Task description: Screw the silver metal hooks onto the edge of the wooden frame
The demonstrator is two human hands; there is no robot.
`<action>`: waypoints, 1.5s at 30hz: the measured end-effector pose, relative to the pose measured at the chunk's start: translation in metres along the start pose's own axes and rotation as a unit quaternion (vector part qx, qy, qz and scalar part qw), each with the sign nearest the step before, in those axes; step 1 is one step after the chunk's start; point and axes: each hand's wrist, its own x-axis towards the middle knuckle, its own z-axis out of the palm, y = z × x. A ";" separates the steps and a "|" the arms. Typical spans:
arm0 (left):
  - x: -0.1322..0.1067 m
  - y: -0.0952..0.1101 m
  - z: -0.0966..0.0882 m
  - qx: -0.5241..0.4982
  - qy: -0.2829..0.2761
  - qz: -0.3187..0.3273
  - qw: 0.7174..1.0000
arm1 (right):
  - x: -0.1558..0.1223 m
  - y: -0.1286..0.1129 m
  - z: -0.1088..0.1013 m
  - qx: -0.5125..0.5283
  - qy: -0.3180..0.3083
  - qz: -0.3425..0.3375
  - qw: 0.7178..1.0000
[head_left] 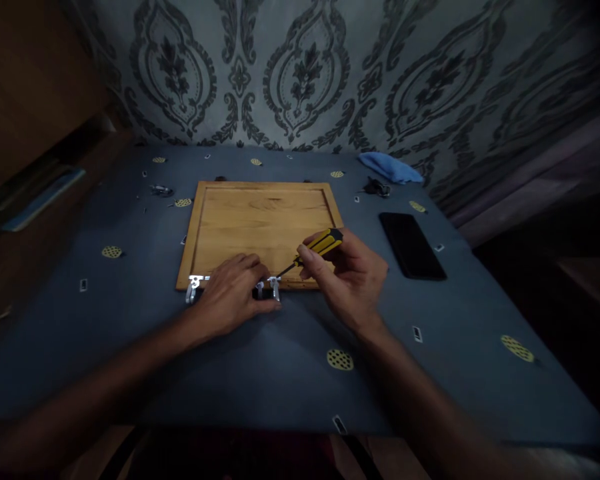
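Panel, wooden, with a raised frame: lies flat on the surface, near edge toward the person seated before me; all places below are taken from it.

Left metal fitting, bright: on the panel's near edge, by the left corner.

Right metal fitting, bright: same edge, near its middle.

Left hand: laid over the near edge between the fittings, fingers on top, thumb below; whether it clamps the panel or only presses, I cannot tell.

Right hand: apart from the left, above the panel's near right corner, closed around the screwdriver.

Screwdriver: yellow and black handle, dark shaft slanting down to the left, tip at the right metal fitting.

Phone, black: flat, right of the panel.

Dark bundle, small: beyond the panel's far right corner, details unclear.

Cloth, blue, crumpled: behind that bundle, farther from the panel.

Metal pieces, small: left of the panel's far left corner.
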 end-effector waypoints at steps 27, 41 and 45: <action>0.000 0.000 0.000 0.002 0.004 -0.007 1.000 | 0.005 0.000 -0.001 -0.001 -0.071 0.004 0.997; 0.001 0.001 0.000 0.002 -0.002 -0.010 1.000 | 0.008 -0.001 -0.002 0.019 -0.090 0.012 0.996; 0.000 0.001 0.000 -0.001 -0.001 -0.008 1.000 | 0.007 -0.001 -0.002 -0.014 -0.077 0.000 0.997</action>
